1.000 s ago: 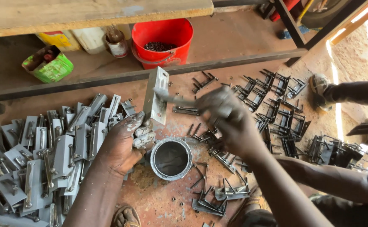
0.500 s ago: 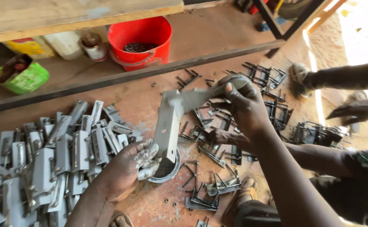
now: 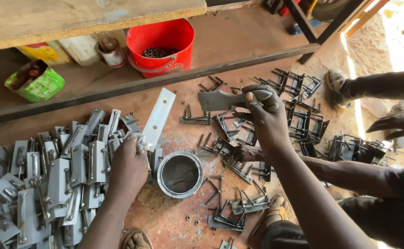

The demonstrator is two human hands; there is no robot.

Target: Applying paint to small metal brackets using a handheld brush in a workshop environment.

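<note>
My left hand (image 3: 129, 162) grips the lower end of a long flat grey-painted metal plate (image 3: 159, 116), which slants up and to the right, just left of a round tin of grey paint (image 3: 179, 174). Over to the right, my right hand (image 3: 265, 109) is shut on a flat grey brush-like tool (image 3: 216, 99), held in the air apart from the plate. Under my left forearm lies a pile of grey-painted metal brackets (image 3: 50, 180).
Dark unpainted brackets (image 3: 298, 115) are strewn over the rusty floor to the right. Another person's hand (image 3: 244, 153) reaches among them below my right arm; their other hand (image 3: 395, 122) and a foot (image 3: 336, 81) are far right. A red bucket (image 3: 161, 42) stands behind a steel bar (image 3: 119, 90).
The plate has come off the tin and now leans left of it. My right hand has lifted the tool off the plate's top and drawn it to the right.
</note>
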